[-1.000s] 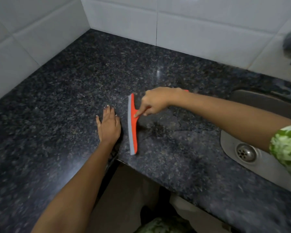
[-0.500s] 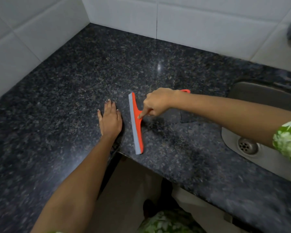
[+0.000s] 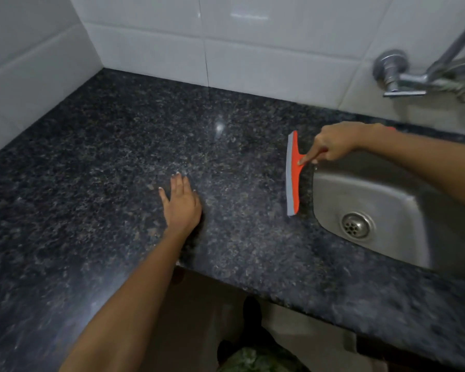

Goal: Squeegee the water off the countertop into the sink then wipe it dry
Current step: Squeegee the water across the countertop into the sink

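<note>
Squeegeeing is the step in hand, seen from the head camera. The right hand (image 3: 333, 145) grips the handle of the orange squeegee (image 3: 293, 174), forefinger pressed along its neck, with the blade standing on the dark stone surface (image 3: 118, 170) just beside the left rim of the sink (image 3: 373, 194). The left hand (image 3: 181, 204) lies flat and open on the surface, holding nothing. Next, I judge, the blade must cross the rim, then go back left for another stroke; no cloth shows.

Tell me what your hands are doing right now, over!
Right hand gripping the orange squeegee, blade at the sink edge. Left hand flat on the countertop, holding nothing. Nothing in the way.
</note>
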